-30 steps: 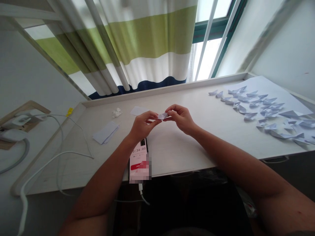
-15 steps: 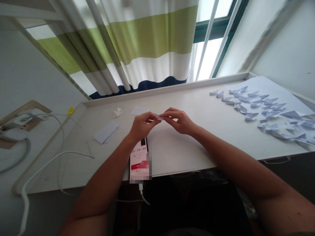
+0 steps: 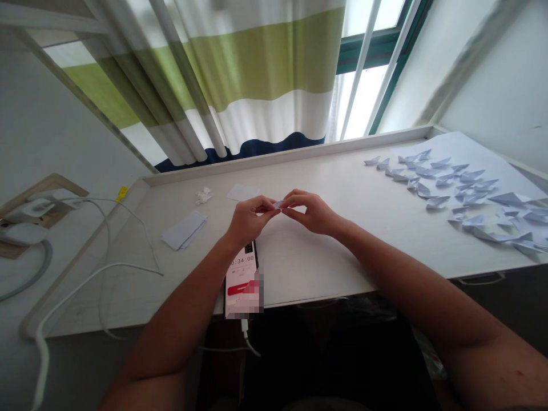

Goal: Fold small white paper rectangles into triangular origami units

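Observation:
A small folded piece of paper (image 3: 278, 204) is pinched between my fingertips above the middle of the desk. My left hand (image 3: 252, 217) grips it from the left, thumb below and fingers above. From the right, my right hand (image 3: 311, 211) closes its fingertips on the same piece. Most of the paper is hidden by my fingers, so its exact shape does not show. Many folded paper boats (image 3: 445, 180) stand in rows on the right side of the desk.
A phone (image 3: 242, 279) with a cable lies at the desk's front edge under my left forearm. Stacked paper sheets (image 3: 185, 229), another sheet (image 3: 243, 192) and a crumpled paper (image 3: 204, 196) lie left. White cables (image 3: 107, 268) run from a power strip (image 3: 38, 211).
The fingers of my right hand have lifted and shifted slightly on the folded paper, and a bit more of it shows. Everything else looks the same.

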### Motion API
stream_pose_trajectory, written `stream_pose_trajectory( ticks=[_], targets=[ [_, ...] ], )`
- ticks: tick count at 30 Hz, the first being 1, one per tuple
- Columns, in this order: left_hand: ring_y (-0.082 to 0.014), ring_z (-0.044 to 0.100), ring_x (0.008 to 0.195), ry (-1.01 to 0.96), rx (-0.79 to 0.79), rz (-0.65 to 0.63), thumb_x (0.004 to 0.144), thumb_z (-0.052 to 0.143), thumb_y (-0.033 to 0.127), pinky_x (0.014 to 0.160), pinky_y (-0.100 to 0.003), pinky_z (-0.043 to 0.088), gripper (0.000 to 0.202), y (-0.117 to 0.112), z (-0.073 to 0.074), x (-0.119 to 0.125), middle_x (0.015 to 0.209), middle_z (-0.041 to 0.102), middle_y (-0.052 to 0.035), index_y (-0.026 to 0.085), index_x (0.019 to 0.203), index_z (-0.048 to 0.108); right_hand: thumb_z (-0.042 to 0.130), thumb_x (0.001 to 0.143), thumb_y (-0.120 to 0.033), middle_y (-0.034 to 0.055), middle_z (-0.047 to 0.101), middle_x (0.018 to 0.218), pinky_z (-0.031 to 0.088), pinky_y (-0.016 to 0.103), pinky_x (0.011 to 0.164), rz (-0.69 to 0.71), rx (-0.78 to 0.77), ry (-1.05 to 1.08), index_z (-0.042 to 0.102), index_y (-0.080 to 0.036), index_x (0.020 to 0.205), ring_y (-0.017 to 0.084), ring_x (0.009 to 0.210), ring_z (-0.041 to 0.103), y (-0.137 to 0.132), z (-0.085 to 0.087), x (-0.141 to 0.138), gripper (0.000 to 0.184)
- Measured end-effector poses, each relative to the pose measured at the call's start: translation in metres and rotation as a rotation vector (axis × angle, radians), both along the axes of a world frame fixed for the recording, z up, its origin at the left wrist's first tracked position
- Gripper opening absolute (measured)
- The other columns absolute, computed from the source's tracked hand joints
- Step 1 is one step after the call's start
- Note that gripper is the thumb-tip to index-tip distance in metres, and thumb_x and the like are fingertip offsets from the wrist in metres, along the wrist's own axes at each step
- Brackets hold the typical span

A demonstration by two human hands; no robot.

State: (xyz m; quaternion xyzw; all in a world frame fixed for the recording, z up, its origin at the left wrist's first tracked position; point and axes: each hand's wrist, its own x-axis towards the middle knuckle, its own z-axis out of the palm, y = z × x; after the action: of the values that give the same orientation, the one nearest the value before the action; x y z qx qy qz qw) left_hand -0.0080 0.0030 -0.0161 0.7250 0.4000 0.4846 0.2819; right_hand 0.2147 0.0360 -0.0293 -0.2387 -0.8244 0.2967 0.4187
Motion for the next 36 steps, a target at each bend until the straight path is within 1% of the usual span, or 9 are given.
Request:
stream_pose_trajectory(
  ticks=[6, 15, 17, 19, 21, 23, 27, 31, 36],
  targets=[
    [-0.0259, 0.083, 0.094, -0.022, -0.002, 0.021, 0.084, 0.088, 0.058, 0.093, -0.046, 0.069, 0.041, -0.0012, 0.0024, 0.001, 0.104, 0.085, -0.0111, 0.019, 0.082, 0.075, 0.068, 0.103, -0.03, 0.007, 0.079, 0.106, 0.065, 0.045, 0.091, -0.056, 0.066, 0.009, 0.078, -0.024, 0.103, 0.022, 0.095, 0.075, -0.0032, 0.0028, -0.0011, 0.012],
    [-0.0273, 0.083, 0.097, 0.034, 0.001, 0.005, 0.085, 0.087, 0.051, 0.095, -0.047, 0.068, 0.034, 0.0003, -0.0018, 0.0002, 0.102, 0.086, -0.0108, 0.02, 0.079, 0.075, 0.061, 0.107, -0.029, 0.0103, 0.075, 0.111, 0.059, 0.045, 0.093, -0.069, 0.117, -0.183, 0.072, -0.023, 0.103, 0.027, 0.106, 0.069, 0.0031, -0.0039, 0.0025, 0.013],
    [-0.0268, 0.083, 0.097, 0.024, 0.006, 0.004, 0.085, 0.087, 0.05, 0.096, -0.046, 0.068, 0.032, 0.0007, -0.0008, 0.0001, 0.103, 0.086, -0.0105, 0.02, 0.081, 0.076, 0.062, 0.107, -0.029, 0.0101, 0.075, 0.111, 0.059, 0.044, 0.091, -0.082, 0.119, -0.161, 0.071, -0.022, 0.106, 0.026, 0.102, 0.07, 0.0016, -0.0034, 0.0018, 0.012],
    [-0.0257, 0.083, 0.096, 0.007, 0.013, 0.008, 0.085, 0.088, 0.049, 0.095, -0.045, 0.068, 0.031, 0.001, 0.0006, -0.0001, 0.104, 0.086, -0.0098, 0.02, 0.083, 0.078, 0.063, 0.107, -0.029, 0.0098, 0.076, 0.114, 0.06, 0.043, 0.09, -0.097, 0.125, -0.125, 0.073, -0.023, 0.116, 0.025, 0.101, 0.071, -0.0003, -0.0019, 0.0012, 0.015],
    [-0.0243, 0.082, 0.094, -0.019, 0.016, 0.01, 0.085, 0.088, 0.048, 0.093, -0.043, 0.069, 0.029, 0.0015, 0.001, -0.0003, 0.101, 0.086, -0.0085, 0.02, 0.086, 0.079, 0.063, 0.108, -0.03, 0.0097, 0.076, 0.12, 0.061, 0.043, 0.091, -0.099, 0.144, -0.102, 0.074, -0.025, 0.128, 0.025, 0.105, 0.072, -0.0017, -0.0005, 0.001, 0.023],
    [-0.0233, 0.082, 0.092, -0.052, 0.008, 0.008, 0.085, 0.089, 0.047, 0.092, -0.042, 0.069, 0.029, 0.0022, 0.0001, -0.0007, 0.097, 0.085, -0.0074, 0.02, 0.088, 0.08, 0.062, 0.109, -0.03, 0.0094, 0.076, 0.124, 0.062, 0.044, 0.094, -0.092, 0.172, -0.095, 0.074, -0.027, 0.133, 0.025, 0.109, 0.073, -0.002, -0.0001, 0.0014, 0.028],
    [-0.0226, 0.081, 0.091, -0.066, -0.012, 0.025, 0.085, 0.089, 0.049, 0.091, -0.041, 0.069, 0.031, 0.0039, -0.0026, -0.0022, 0.095, 0.084, -0.0068, 0.02, 0.092, 0.081, 0.062, 0.109, -0.028, 0.0091, 0.076, 0.126, 0.062, 0.047, 0.099, -0.105, 0.208, -0.099, 0.077, -0.029, 0.132, 0.026, 0.114, 0.073, -0.0014, -0.0013, 0.0015, 0.028],
    [-0.0225, 0.081, 0.09, -0.048, 0.004, 0.039, 0.085, 0.089, 0.052, 0.09, -0.041, 0.069, 0.033, 0.0035, -0.0021, -0.0022, 0.095, 0.084, -0.0066, 0.021, 0.091, 0.081, 0.063, 0.107, -0.025, 0.0111, 0.075, 0.129, 0.062, 0.05, 0.1, -0.13, 0.213, -0.083, 0.074, -0.029, 0.137, 0.029, 0.117, 0.072, -0.0011, -0.003, 0.0003, 0.032],
    [-0.0223, 0.081, 0.086, -0.02, 0.021, 0.058, 0.085, 0.088, 0.057, 0.087, -0.04, 0.069, 0.037, 0.0016, -0.0003, -0.0009, 0.091, 0.084, -0.0064, 0.021, 0.091, 0.08, 0.062, 0.108, -0.026, 0.01, 0.076, 0.128, 0.062, 0.051, 0.099, -0.133, 0.253, -0.093, 0.076, -0.03, 0.131, 0.029, 0.119, 0.071, 0.0, -0.0046, 0.0001, 0.028]
  ],
)
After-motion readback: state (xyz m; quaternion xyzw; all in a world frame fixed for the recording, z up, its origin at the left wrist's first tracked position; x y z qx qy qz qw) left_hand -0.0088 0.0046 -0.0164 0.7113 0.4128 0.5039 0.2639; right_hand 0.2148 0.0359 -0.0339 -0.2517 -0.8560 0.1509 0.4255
